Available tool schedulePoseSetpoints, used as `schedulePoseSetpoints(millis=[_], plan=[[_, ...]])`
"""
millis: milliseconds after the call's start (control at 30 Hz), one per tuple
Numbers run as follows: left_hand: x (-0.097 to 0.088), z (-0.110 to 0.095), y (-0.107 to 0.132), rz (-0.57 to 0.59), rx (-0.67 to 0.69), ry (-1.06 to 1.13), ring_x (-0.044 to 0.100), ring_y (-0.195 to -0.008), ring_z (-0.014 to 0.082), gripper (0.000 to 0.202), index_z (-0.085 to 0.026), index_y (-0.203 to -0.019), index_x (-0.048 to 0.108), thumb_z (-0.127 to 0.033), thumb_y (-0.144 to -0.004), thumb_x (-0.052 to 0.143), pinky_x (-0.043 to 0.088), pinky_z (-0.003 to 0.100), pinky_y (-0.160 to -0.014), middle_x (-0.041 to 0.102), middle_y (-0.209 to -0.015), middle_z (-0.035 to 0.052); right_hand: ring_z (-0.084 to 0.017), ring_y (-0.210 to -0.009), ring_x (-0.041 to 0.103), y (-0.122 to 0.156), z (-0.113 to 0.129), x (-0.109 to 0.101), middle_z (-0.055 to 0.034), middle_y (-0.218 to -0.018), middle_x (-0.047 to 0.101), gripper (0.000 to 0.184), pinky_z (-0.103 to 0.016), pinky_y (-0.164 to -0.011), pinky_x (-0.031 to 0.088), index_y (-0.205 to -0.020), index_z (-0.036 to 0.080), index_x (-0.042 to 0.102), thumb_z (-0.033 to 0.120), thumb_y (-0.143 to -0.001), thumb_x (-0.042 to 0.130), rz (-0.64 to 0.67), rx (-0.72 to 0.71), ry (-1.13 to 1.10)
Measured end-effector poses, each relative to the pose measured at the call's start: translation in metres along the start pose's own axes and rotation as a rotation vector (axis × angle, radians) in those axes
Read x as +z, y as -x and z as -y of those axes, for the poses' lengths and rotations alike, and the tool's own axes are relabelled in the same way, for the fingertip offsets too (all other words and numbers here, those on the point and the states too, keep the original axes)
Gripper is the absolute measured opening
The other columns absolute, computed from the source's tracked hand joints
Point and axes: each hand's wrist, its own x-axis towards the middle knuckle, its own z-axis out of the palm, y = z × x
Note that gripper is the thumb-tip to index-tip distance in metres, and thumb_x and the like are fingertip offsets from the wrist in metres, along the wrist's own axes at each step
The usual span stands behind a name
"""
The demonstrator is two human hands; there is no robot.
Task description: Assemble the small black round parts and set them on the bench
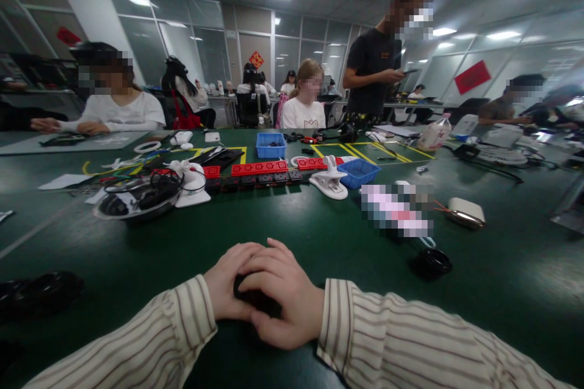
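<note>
Both hands meet over the near middle of the green table (274, 213). My left hand (227, 282) curves round from the left, and the fingers of my right hand (289, 298) lap over its fingers. Between the palms shows something black (256, 299), mostly hidden, its kind unclear; both hands are closed about it. To the right of my right hand lies a coiled black cable (434, 262). More black coils (43, 293) lie at the left edge, away from my left hand.
Ahead stand a metal bowl of black parts (103, 209), red power-strip pieces (259, 168), a white clip base (329, 181) and two blue bins (271, 155). A white earphone-like case (466, 211) and a bottle (434, 132) are at right. Several people are around the tables.
</note>
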Motion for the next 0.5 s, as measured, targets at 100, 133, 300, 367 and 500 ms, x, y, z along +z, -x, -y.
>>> schedulePoseSetpoints(millis=[100, 133, 300, 367, 500], plan=[[0.009, -0.010, 0.004, -0.117, -0.167, -0.089, 0.048, -0.104, 0.0300, 0.062, -0.018, -0.104, 0.048, -0.047, -0.052, 0.066, 0.026, 0.055, -0.099, 0.054, -0.108, 0.0095, -0.019, -0.089, 0.047, 0.001, -0.001, 0.003, -0.0075, -0.093, 0.055, 0.039, -0.037, -0.084, 0.035, -0.093, 0.015, 0.052, 0.046, -0.069, 0.055, -0.103, 0.195, 0.093], [0.011, -0.015, 0.005, -0.140, -0.211, -0.120, 0.049, -0.102, 0.0298, 0.057, -0.019, -0.101, 0.048, -0.044, -0.052, 0.065, 0.023, 0.057, -0.099, 0.055, -0.104, 0.0085, -0.019, -0.085, 0.047, 0.001, -0.002, 0.005, -0.0069, -0.089, 0.054, 0.040, -0.035, -0.079, 0.036, -0.091, 0.015, 0.052, 0.048, -0.069, 0.056, -0.092, 0.240, 0.122], [0.011, -0.027, 0.005, -0.104, -0.246, -0.149, 0.051, -0.095, 0.0266, 0.036, -0.021, -0.085, 0.054, -0.034, -0.052, 0.062, 0.020, 0.059, -0.099, 0.057, -0.095, 0.0045, -0.016, -0.078, 0.046, -0.001, -0.005, 0.007, -0.0035, -0.082, 0.054, 0.025, -0.031, -0.074, 0.034, -0.081, 0.016, 0.054, 0.036, -0.068, 0.060, 0.062, 0.310, 0.166], [0.007, -0.024, 0.003, -0.071, -0.181, -0.114, 0.051, -0.095, 0.0252, 0.034, -0.020, -0.086, 0.056, -0.030, -0.053, 0.060, 0.024, 0.055, -0.098, 0.056, -0.095, 0.0044, -0.016, -0.079, 0.047, -0.002, -0.005, 0.005, -0.0034, -0.081, 0.055, 0.019, -0.031, -0.074, 0.035, -0.080, 0.016, 0.053, 0.028, -0.067, 0.057, 0.081, 0.260, 0.133], [-0.002, -0.011, -0.002, 0.052, 0.022, 0.002, 0.048, -0.099, 0.0245, 0.029, -0.020, -0.081, 0.061, -0.029, -0.054, 0.063, 0.037, 0.040, -0.092, 0.053, -0.100, 0.0044, -0.013, -0.080, 0.050, 0.000, -0.007, 0.005, -0.0005, -0.078, 0.057, 0.009, -0.032, -0.086, 0.032, -0.070, 0.017, 0.050, 0.015, -0.063, 0.046, 0.173, 0.044, 0.028]])
